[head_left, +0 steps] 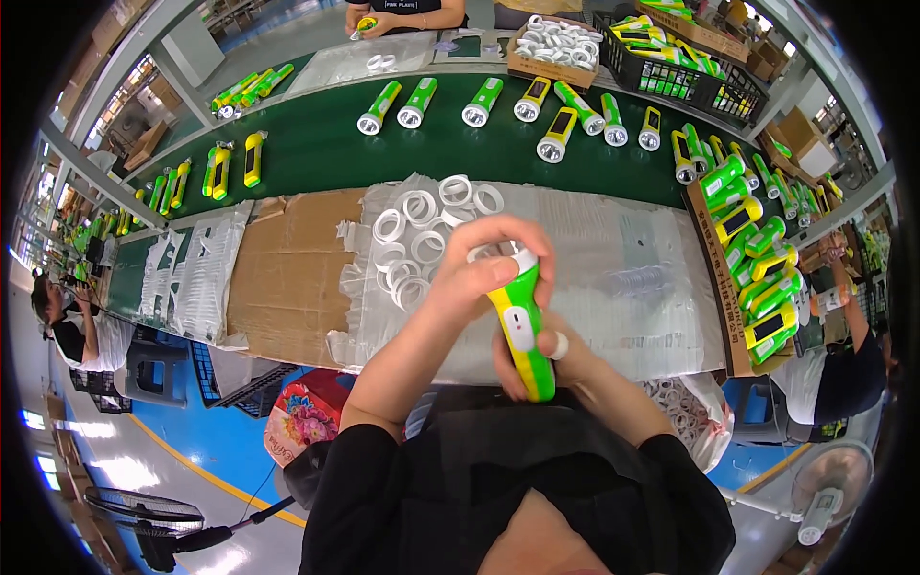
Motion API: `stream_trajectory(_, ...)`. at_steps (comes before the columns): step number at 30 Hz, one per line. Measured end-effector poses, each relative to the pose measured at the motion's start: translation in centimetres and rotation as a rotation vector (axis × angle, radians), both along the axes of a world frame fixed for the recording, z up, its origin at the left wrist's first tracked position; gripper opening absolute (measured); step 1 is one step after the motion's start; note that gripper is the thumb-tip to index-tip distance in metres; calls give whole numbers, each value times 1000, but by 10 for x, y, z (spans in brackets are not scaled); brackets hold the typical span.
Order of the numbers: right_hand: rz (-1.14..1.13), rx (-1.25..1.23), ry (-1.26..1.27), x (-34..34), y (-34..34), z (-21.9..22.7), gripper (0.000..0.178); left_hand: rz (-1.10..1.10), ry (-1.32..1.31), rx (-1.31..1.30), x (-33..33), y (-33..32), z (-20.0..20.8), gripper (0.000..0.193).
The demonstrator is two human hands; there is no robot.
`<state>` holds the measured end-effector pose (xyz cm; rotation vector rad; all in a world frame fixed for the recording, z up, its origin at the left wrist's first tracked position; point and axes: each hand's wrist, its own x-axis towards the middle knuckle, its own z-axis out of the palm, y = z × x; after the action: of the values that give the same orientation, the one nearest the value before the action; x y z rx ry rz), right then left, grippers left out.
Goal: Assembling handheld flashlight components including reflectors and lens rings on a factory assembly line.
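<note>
A green and yellow flashlight (518,331) is held tilted in front of my chest, its white switch panel facing up. My left hand (494,264) is closed around its wide head end, thumb and fingers on the white rim there. Lower down, my right hand (556,356) wraps round the flashlight's body; a white band sits on one of its fingers. Just left of the flashlight, several loose white rings (395,273) lie on a plastic-covered work surface (632,307). My fingers hide part of the head end.
Several flashlights (481,103) rest on the green belt (316,144) beyond the work surface. A cardboard box (717,278) full of flashlights stands at right. Across the belt are a box of white rings (556,46), a black crate (714,91) and another person's hands (379,23).
</note>
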<state>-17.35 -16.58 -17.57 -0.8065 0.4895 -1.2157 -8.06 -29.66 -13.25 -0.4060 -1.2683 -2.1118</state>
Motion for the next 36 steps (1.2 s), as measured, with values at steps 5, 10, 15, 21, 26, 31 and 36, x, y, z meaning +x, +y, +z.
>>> stream_trajectory(5,511,191,-418,-4,23,0,40,-136,203,-8,-8,19,-9,33)
stream_trajectory(10,140,87,-57,-4,18,15,40,-98,29,103,-7,15,-9,34)
stream_trajectory(15,319,-57,-74,-5,22,2,41,-106,110,-114,-8,30,-10,30)
stream_trajectory(21,-143,-9,67,-12,19,4,52,38,-3,-102,-9,17,7,23)
stream_trajectory(26,143,22,119,-15,28,5,22,-9,109,-130,-8,31,-2,24)
stream_trajectory(31,190,-30,-80,-17,20,-14,24,29,31,-60,-15,30,-11,26)
stream_trajectory(36,-784,-154,883,-32,-4,-52,41,559,-400,-463,-28,30,-27,73)
